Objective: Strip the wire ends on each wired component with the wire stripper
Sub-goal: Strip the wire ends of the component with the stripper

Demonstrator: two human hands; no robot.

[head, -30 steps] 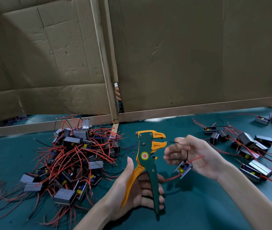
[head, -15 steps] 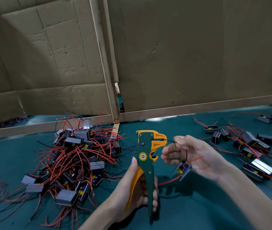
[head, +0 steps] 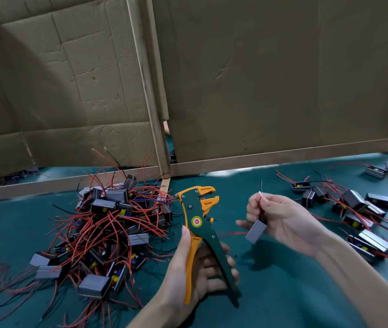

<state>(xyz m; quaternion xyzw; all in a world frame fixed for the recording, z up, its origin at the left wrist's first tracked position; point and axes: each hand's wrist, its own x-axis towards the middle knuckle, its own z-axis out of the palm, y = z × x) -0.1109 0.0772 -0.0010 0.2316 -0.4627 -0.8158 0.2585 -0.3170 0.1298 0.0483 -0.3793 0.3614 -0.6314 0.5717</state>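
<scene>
Wire stripper stands nearly upright, head pointing far, handles gripped in the curled left hand; right hand pinches a wired component by its wire.

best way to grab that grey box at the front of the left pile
Probably pinch the grey box by its plain casing, from above: it lies flat at the pile's near edge, with its open end and wires facing right.
</scene>
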